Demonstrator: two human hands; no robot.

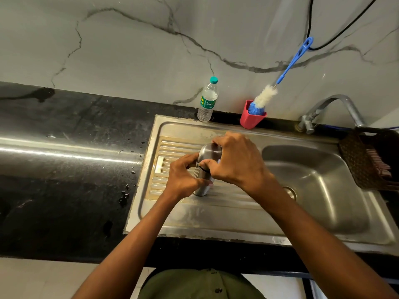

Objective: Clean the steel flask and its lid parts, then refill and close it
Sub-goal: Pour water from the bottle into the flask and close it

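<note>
I see the flask (203,169) standing upright on the sink's ribbed drainboard (172,147); my left hand (183,178) grips its body, my right hand (235,160) clasps the lid (210,151).

Upright steel flask (204,169), cap (210,150) on, on ribbed drainboard (164,147).
</note>
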